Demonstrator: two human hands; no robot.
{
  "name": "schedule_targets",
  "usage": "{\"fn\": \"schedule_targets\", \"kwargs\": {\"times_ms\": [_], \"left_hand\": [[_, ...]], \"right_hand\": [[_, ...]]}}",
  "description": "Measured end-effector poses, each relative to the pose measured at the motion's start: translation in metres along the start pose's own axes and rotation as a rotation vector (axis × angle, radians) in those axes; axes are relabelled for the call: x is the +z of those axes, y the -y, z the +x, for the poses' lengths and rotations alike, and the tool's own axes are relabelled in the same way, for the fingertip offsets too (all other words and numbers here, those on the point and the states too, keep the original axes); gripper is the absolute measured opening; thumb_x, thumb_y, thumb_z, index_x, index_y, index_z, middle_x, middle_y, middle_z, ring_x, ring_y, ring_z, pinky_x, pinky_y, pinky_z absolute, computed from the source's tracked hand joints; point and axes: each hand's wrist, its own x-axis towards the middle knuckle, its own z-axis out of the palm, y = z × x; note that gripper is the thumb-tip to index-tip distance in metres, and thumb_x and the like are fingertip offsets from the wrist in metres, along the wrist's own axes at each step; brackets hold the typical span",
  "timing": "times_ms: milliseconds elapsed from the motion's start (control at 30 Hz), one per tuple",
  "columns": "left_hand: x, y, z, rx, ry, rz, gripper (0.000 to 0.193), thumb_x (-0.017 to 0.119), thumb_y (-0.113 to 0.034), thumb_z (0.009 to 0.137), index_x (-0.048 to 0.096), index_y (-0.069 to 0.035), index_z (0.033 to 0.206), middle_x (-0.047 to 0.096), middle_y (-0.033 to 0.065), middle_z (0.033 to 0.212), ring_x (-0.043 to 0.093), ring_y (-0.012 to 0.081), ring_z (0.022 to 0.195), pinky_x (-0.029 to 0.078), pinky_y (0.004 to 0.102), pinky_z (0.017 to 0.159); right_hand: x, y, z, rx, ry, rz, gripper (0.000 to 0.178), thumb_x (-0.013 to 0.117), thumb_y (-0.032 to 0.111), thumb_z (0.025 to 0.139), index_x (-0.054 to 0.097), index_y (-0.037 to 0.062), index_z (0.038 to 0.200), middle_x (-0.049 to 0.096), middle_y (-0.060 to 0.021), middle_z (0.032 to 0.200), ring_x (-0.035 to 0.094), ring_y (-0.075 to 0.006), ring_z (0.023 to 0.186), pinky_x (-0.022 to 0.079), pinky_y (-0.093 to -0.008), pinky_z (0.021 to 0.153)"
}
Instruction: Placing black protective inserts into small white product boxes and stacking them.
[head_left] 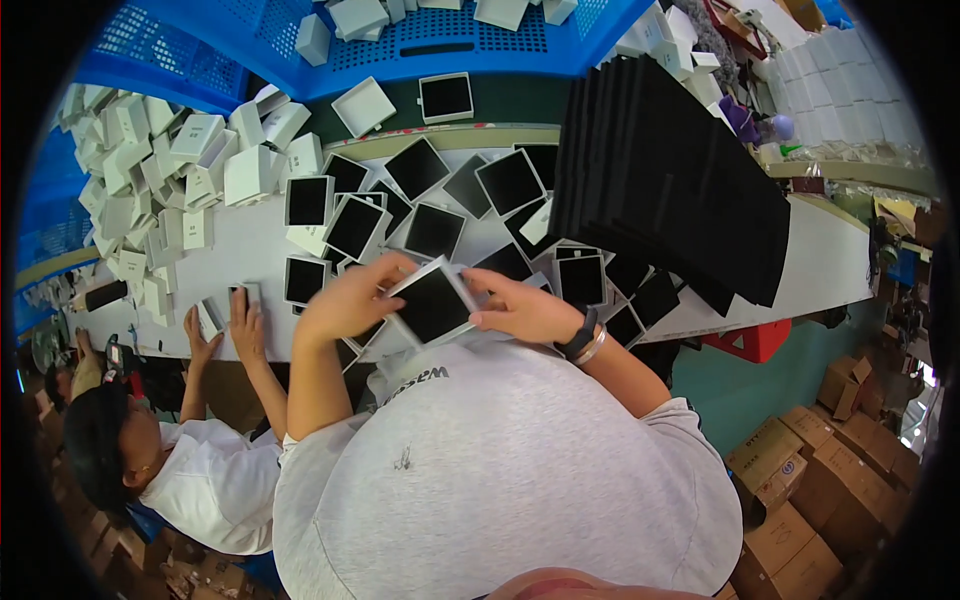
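Close to my body I hold a small white box tray with a black insert (432,305), tilted so that its corners point up and down. My left hand (352,298) is closed on its left side, with thumb and fingers at the rim. On the opposite side my right hand (528,308), with a dark band and a bracelet at the wrist, grips the edge between thumb and fingers. Beyond my hands lie several similar black-lined trays (435,232), some overlapping. Loose black sheets (656,298) lie to the right of my right hand.
A tall stack of black sheets (660,170) stands at right. White boxes (130,150) are heaped at left, behind a co-worker's hands (246,325). Blue crates (440,60) border the far side. Cardboard boxes (800,480) stand on the floor at right, near a red stool (752,342).
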Motion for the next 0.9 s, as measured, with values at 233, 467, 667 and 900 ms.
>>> {"fn": "schedule_targets", "kwargs": {"times_ms": [233, 467, 667, 900], "left_hand": [[-0.117, 0.091, 0.121, 0.107, -0.978, 0.339, 0.069, 0.071, -0.031, 0.076, 0.044, 0.006, 0.128, 0.053, 0.0248, 0.124, 0.051, 0.0333, 0.116, 0.04, 0.0379, 0.097], [-0.191, 0.193, 0.241, -0.322, -1.016, 0.3, 0.034, 0.063, -0.022, 0.065, 0.067, 0.0, 0.091, 0.067, 0.0178, 0.086, 0.066, 0.0307, 0.075, 0.052, 0.0384, 0.073], [-0.144, 0.074, 0.189, -0.133, -0.709, -0.36, 0.041, 0.053, -0.009, 0.071, 0.061, -0.002, 0.11, 0.063, 0.0085, 0.086, 0.058, 0.0169, 0.071, 0.044, 0.0275, 0.058], [-0.018, 0.022, 0.083, 0.106, -0.706, -0.763, 0.057, 0.05, -0.009, 0.073, 0.042, -0.006, 0.13, 0.057, 0.0093, 0.1, 0.058, 0.0143, 0.079, 0.047, 0.0235, 0.059]], "right_hand": [[-0.083, 0.065, -0.04, -0.4, -0.869, -0.598, 0.05, 0.067, 0.018, 0.082, 0.049, 0.002, 0.126, 0.054, -0.0162, 0.119, 0.057, -0.0247, 0.101, 0.046, -0.0339, 0.087], [-0.174, 0.017, -0.019, -0.018, -1.21, -1.237, 0.064, 0.066, 0.043, 0.082, 0.047, 0.0016, 0.127, 0.048, -0.0236, 0.127, 0.042, -0.0384, 0.122, 0.035, -0.0458, 0.1], [-0.172, 0.025, -0.069, -0.196, -1.444, -1.083, 0.053, 0.069, 0.033, 0.081, 0.051, 0.0021, 0.12, 0.051, -0.0164, 0.121, 0.046, -0.0334, 0.115, 0.035, -0.0433, 0.099], [-0.126, -0.004, -0.103, 0.161, -1.104, -1.267, 0.084, 0.076, 0.039, 0.07, 0.037, 0.0047, 0.136, 0.041, -0.0234, 0.136, 0.046, -0.0376, 0.12, 0.044, -0.0424, 0.094]]}}
